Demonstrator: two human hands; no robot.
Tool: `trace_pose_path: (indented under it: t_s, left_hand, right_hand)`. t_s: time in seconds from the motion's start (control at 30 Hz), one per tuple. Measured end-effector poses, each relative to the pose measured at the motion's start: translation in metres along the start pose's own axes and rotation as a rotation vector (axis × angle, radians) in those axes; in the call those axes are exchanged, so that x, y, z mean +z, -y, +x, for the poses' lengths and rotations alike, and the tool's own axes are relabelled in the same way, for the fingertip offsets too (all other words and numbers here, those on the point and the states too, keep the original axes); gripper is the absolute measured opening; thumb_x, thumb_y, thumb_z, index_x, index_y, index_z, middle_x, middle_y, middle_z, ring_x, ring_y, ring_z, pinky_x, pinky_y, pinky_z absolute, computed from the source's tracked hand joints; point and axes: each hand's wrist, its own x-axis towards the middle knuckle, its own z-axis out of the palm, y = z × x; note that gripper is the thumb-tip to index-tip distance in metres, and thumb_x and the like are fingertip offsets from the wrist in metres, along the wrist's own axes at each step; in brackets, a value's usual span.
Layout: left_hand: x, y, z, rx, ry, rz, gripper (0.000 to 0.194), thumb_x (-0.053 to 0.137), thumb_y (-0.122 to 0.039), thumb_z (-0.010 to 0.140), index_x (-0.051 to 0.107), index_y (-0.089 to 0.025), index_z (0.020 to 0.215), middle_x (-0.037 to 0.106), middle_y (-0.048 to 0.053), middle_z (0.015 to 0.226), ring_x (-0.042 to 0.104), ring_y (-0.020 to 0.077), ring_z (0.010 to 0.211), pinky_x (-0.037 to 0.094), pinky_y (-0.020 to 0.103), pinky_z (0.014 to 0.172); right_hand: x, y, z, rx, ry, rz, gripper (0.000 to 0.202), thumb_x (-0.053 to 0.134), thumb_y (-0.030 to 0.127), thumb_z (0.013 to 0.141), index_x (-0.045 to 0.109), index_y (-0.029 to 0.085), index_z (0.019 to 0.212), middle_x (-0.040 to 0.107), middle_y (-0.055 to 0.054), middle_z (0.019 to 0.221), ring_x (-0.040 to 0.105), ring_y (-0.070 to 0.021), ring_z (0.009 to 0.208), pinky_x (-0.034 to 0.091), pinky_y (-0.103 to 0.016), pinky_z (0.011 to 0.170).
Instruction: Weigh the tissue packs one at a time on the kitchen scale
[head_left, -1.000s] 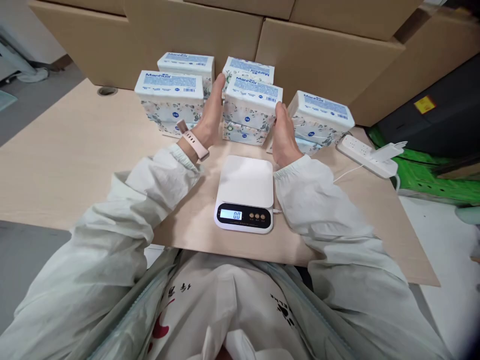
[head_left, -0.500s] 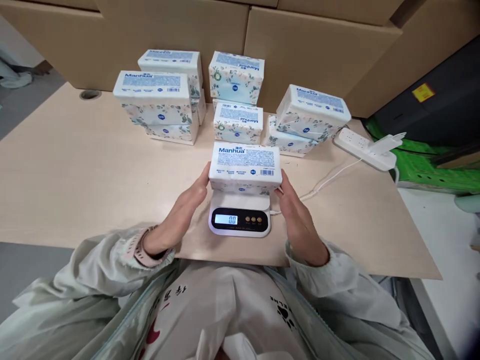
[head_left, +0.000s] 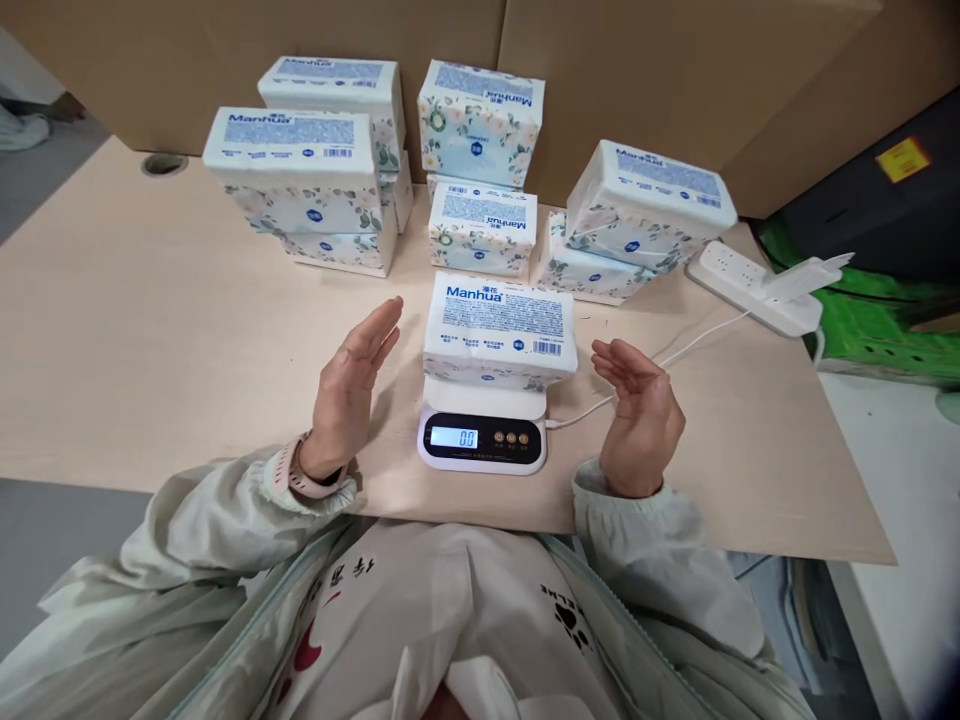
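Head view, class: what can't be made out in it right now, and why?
All in the head view:
Scale: its far part is hidden by the nearest Manhua pack.
Buttons: lettering beneath them is too small.
Yellow label: its wording is too small.
Cardboard boxes: tops cut off by the upper edge.

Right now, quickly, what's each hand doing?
Left hand: open, empty, not touching the tissue pack on the scale.
Right hand: open, empty, also apart from it.

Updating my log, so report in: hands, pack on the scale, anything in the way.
Left hand, right hand open, both off the Manhua pack. Pack on scale, display reads 0.0. White cable passes behind right hand; nothing between hands and pack.
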Motion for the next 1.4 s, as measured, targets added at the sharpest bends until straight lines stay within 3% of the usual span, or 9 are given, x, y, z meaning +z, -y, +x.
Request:
trace_pose_path:
  t_s: [0.23, 0.6, 0.97, 1.4]
  left_hand:
    - [0.0029, -0.0055, 0.0008, -0.016, 0.028, -0.045, 0.062, 0.039, -0.072, 0.107, 0.075, -0.034, 0.141, 0.064, 0.004, 0.159, 0.049, 0.0312, 0.16, 0.036, 0.057, 0.137]
    - [0.0014, -0.0038, 0.0026, -0.031, 0.013, -0.05, 0.061, 0.043, -0.072, 0.106, 0.075, -0.033, 0.141, 0.067, 0.004, 0.156, 0.055, 0.0305, 0.155, 0.04, 0.055, 0.135]
    - [0.0026, -0.0061, 0.0041, -0.076, 0.011, -0.036, 0.066, 0.046, -0.075, 0.103, 0.074, -0.029, 0.14, 0.065, 0.008, 0.158, 0.052, 0.034, 0.157, 0.038, 0.057, 0.136]
    - [0.0024, -0.0046, 0.0044, -0.082, 0.019, -0.035, 0.066, 0.047, -0.075, 0.102, 0.073, -0.028, 0.14, 0.064, 0.008, 0.159, 0.051, 0.0345, 0.158, 0.037, 0.058, 0.136]
  right_hand:
    - [0.001, -0.0001, 0.0022, 0.041, 0.012, 0.059, 0.051, 0.052, 0.062, 0.104, 0.081, 0.021, 0.111, 0.085, -0.011, 0.111, 0.08, -0.0279, 0.107, 0.06, -0.055, 0.104]
    - [0.0006, 0.005, -0.0001, 0.071, 0.032, 0.038, 0.052, 0.05, 0.063, 0.105, 0.083, 0.022, 0.104, 0.085, -0.01, 0.108, 0.079, -0.0286, 0.108, 0.06, -0.056, 0.107]
    - [0.0003, 0.0088, -0.0005, 0.062, 0.066, -0.016, 0.058, 0.043, 0.064, 0.107, 0.083, 0.022, 0.101, 0.085, -0.01, 0.107, 0.079, -0.0294, 0.108, 0.061, -0.055, 0.103]
    - [-0.0006, 0.0085, -0.0006, 0.089, 0.047, -0.005, 0.057, 0.047, 0.063, 0.105, 0.083, 0.019, 0.098, 0.084, -0.011, 0.103, 0.079, -0.0282, 0.103, 0.06, -0.052, 0.101]
